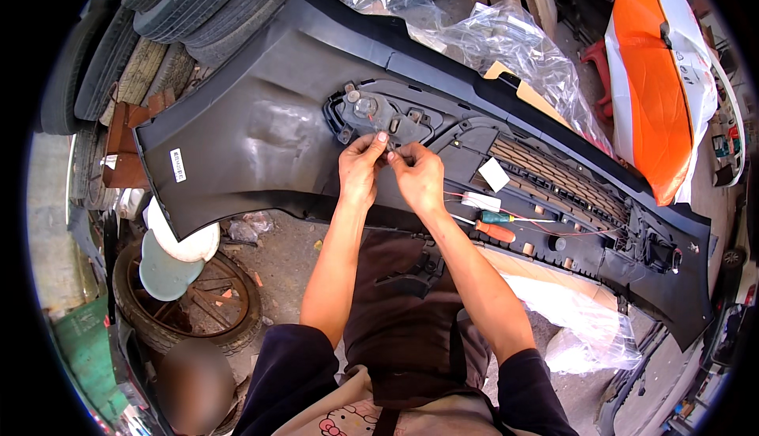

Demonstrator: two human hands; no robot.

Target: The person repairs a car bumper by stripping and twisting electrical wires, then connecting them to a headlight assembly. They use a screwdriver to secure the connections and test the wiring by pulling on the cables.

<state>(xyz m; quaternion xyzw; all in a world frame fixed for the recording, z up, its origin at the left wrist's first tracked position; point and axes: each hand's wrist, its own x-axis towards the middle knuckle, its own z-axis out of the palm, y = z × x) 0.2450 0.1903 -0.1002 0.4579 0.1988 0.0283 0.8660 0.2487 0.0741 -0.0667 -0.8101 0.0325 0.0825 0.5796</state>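
Note:
A large black car bumper [292, 64] lies in front of me with its inner side up. Over its middle, my left hand [362, 169] and my right hand [417, 175] meet at the fingertips. Both are closed in a pinch, and what they hold is too small and covered to name. Just beyond the fingers, a round lamp unit [365, 106] sits in a black housing [407, 126] on the bumper. To the right of my right hand, a screwdriver with a green handle [496, 217] and one with an orange handle [495, 232] rest on the bumper.
A white card [494, 173], a small white box [481, 201] and thin red wire lie by the mesh grille [553, 173]. Stacked tires [198, 5] stand far left; a rusty wheel [229, 309] lies near left. Clear plastic wrap [514, 37] and an orange-white sheet [644, 64] are beyond.

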